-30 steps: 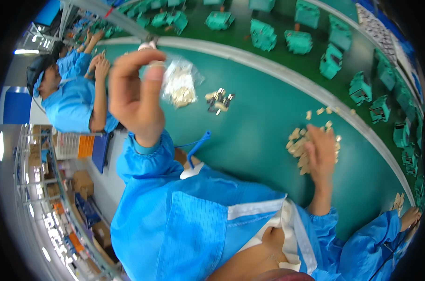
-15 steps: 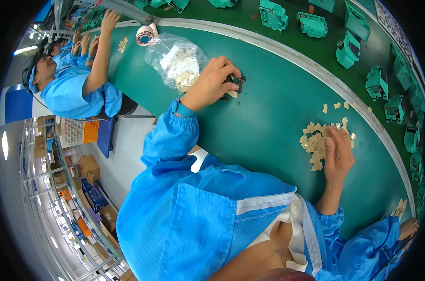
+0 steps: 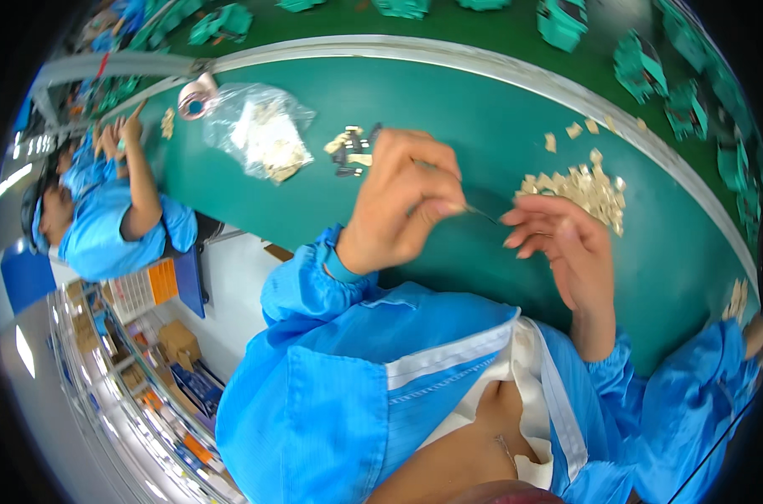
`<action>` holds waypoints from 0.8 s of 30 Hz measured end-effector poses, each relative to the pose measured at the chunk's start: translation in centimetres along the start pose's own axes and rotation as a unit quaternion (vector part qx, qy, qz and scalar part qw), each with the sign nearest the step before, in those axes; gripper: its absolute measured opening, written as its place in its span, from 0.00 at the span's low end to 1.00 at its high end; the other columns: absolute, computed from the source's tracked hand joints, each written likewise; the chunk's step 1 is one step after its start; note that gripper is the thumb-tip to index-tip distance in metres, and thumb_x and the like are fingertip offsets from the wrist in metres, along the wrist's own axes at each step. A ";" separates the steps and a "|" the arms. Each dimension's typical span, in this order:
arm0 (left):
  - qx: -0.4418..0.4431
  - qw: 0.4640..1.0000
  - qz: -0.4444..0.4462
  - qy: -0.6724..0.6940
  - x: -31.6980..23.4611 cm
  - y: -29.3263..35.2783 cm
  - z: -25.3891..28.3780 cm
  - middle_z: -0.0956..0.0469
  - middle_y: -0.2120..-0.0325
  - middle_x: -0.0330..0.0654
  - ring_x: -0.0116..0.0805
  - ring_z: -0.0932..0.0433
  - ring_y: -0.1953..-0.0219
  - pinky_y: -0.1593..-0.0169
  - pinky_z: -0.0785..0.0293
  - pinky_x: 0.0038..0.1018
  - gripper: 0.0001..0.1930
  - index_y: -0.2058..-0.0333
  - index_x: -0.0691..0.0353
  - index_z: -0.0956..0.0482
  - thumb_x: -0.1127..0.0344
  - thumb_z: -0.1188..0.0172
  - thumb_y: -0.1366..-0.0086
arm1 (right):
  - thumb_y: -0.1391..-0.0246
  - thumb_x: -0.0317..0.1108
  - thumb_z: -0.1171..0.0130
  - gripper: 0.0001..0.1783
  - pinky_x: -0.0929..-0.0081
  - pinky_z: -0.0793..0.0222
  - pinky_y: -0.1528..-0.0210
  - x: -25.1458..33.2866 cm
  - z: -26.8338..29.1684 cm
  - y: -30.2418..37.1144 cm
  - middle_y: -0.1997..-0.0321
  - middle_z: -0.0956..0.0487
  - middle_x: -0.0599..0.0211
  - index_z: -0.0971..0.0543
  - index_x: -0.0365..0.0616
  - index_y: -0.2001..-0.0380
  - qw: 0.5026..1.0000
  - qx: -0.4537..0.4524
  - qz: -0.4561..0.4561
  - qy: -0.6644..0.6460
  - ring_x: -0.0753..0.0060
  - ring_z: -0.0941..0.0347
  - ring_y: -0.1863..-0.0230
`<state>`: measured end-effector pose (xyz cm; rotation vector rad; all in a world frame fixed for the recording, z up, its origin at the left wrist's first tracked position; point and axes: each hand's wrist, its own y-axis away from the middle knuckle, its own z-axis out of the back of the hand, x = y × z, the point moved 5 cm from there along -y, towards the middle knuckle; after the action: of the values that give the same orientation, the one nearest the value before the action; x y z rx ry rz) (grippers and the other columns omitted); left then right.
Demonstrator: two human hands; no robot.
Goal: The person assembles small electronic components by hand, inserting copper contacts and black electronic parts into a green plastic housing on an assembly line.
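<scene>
Green desk (image 3: 448, 97), thin dark strip (image 3: 483, 215) between left hand (image 3: 406, 193) and right hand (image 3: 573, 252).
Leftmost, clear bag (image 3: 223, 126) with pale pieces (image 3: 285, 158) inside; then small dark-and-cream parts (image 3: 348, 157). Left thumb and finger pinch the strip's left end; long axis slants down-right toward right fingertips, contact unclear. Right fingers parted, loosely bent. Heap of loose cream pieces (image 3: 584, 190) just beyond right hand.

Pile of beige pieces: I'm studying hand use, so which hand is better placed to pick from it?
Probably the right hand: it is nearer the beige pile and seems empty, while the left hand pinches a thin dark piece.
</scene>
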<state>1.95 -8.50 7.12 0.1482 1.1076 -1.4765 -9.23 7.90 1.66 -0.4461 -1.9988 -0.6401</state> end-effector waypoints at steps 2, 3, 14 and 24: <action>-0.005 0.999 -0.025 0.023 -0.9 -0.2 -2.1 0.30 0.68 0.40 0.38 0.32 0.64 0.62 0.36 0.29 0.04 0.70 0.57 0.29 0.72 0.43 0.42 | 0.42 0.34 0.49 0.15 0.81 0.31 0.69 -0.6 -1.2 0.3 0.67 0.21 0.58 0.25 0.32 0.57 0.981 0.129 -0.117 -0.081 0.74 0.25 0.69; -0.004 0.998 -0.031 0.046 -0.7 -0.2 -3.0 0.29 0.67 0.40 0.39 0.32 0.64 0.60 0.36 0.31 0.06 0.71 0.57 0.27 0.71 0.39 0.46 | 0.44 0.32 0.46 0.13 0.82 0.31 0.71 -1.0 -0.9 0.3 0.69 0.21 0.60 0.24 0.33 0.60 0.973 0.138 -0.142 -0.121 0.76 0.26 0.72; 0.013 0.966 -0.188 -0.175 -1.8 -1.2 -5.8 0.23 0.68 0.39 0.33 0.29 0.72 0.71 0.38 0.27 0.18 0.65 0.58 0.19 0.73 0.32 0.59 | 0.52 0.26 0.37 0.06 0.87 0.35 0.72 0.7 1.6 1.2 0.73 0.23 0.69 0.21 0.35 0.71 0.997 -0.013 -0.020 0.072 0.84 0.30 0.72; -0.001 0.989 -0.135 -0.061 -0.8 -1.3 -7.9 0.22 0.71 0.39 0.33 0.28 0.72 0.73 0.34 0.25 0.17 0.67 0.63 0.19 0.77 0.31 0.61 | 0.59 0.19 0.37 0.08 0.79 0.32 0.72 2.1 2.4 0.2 0.71 0.22 0.61 0.21 0.36 0.71 0.927 -0.093 0.269 0.242 0.71 0.26 0.72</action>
<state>-2.83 -2.77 4.10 -0.0956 1.0593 -1.7010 -11.76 9.60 2.63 -0.8275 -1.2715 -0.5242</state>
